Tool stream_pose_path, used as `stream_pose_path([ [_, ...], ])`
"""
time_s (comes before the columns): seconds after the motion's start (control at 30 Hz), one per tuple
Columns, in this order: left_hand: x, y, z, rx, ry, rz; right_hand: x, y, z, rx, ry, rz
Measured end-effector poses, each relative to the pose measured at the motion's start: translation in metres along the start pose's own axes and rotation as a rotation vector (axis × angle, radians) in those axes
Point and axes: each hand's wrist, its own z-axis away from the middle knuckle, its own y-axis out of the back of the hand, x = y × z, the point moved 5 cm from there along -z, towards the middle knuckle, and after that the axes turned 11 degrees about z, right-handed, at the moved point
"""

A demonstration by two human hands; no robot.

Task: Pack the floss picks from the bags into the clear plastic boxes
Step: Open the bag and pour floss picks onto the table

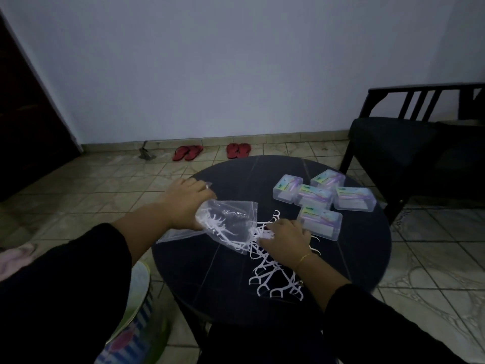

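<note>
Left hand (187,203): grips the bag (227,227), mouth toward the picks.
Right hand (284,236): yours, fingers spread flat on the picks (273,274), holding none.
Boxes (319,206): just beyond the picks, nearer your right hand.

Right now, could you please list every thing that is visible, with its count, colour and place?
Table: one, dark, round, in front of the person.
Clear plastic boxes: five, clear with coloured labels, clustered on the far right part of the table.
Bag: one, clear, on the table's left side, some picks inside.
Floss picks: many, white, spilled in a pile on the table from the bag's mouth toward the near edge.
Sandals: two pairs, red, on the floor by the wall.
Chair: one, black, right of the table.
Left hand: grips the bag.
Right hand: rests on the spilled picks; bracelet on its wrist.
</note>
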Motion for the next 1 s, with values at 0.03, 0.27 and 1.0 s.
stream_pose_path([
  [0.03, -0.001, -0.008, -0.001, -0.037, 0.025, 0.000, -0.001, -0.002, 0.000, -0.004, 0.015, 0.013],
  [0.27, -0.006, -0.035, -0.007, -0.161, 0.192, -0.032, 0.000, -0.006, -0.002, 0.041, 0.050, -0.005],
  [1.0, 0.121, -0.056, 0.020, -0.148, -0.077, 0.195, 0.043, -0.020, 0.049, -0.098, 0.283, 0.182],
])
